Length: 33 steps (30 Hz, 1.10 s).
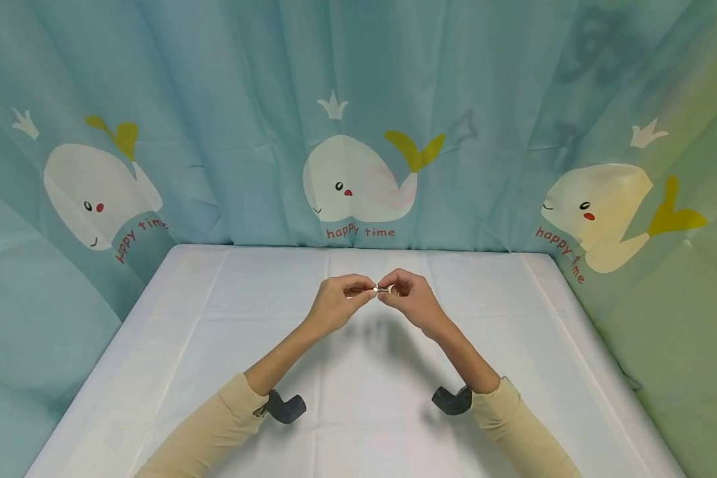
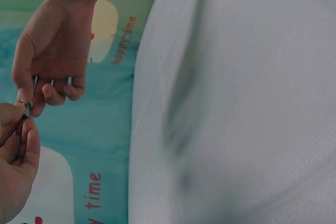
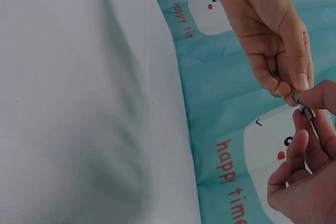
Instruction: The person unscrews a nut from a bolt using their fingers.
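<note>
Both hands are raised above the far middle of the table, fingertips nearly meeting. Between them is a small silver metal piece [image 1: 382, 290], which looks like a screw. In the right wrist view its dark ridged end [image 3: 308, 113] looks threaded, and a smoother silver end lies beside it. My left hand [image 1: 337, 302] pinches one end between thumb and fingers. The other end is pinched by my right hand [image 1: 413, 300], its remaining fingers loosely curled. Fingertips cover much of the piece, so whether it is one part or two joined parts cannot be told.
A white cloth covers the table [image 1: 245, 345]. Blue-green curtains [image 1: 245, 179] with whale prints hang at the back and sides, close to the table's edges. Black curved mounts [image 1: 287, 408] sit at both wrists beside the beige sleeves [image 1: 215, 425].
</note>
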Motion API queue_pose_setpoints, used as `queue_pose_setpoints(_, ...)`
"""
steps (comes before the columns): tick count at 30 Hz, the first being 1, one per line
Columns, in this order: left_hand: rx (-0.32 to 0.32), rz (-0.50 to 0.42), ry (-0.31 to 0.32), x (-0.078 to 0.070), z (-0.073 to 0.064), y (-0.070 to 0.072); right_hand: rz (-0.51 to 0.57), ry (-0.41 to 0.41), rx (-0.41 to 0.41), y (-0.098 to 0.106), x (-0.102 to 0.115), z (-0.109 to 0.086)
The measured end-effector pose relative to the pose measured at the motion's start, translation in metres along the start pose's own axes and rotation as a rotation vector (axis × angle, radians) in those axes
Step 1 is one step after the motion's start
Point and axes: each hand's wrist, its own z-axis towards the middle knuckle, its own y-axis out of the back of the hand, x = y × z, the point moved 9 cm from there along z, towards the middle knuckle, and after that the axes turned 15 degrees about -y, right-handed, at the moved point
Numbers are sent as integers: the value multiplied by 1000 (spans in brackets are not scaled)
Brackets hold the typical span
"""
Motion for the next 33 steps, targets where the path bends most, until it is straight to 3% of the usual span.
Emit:
queue_pose_setpoints(9, -12, 0, 12, -1, 0, 2, 15, 14, 16, -2, 2, -2)
queue_pose_setpoints(18, -13, -10, 8, -1, 0, 3, 67, -22, 50, -3, -4, 1)
queue_pose_setpoints(26, -12, 1, -6, -2, 0, 3, 66, 4, 8, 0, 0, -1)
queue_pose_setpoints(33, -10, -1, 7, 0, -1, 2, 51, 48, 27, -4, 1, -2)
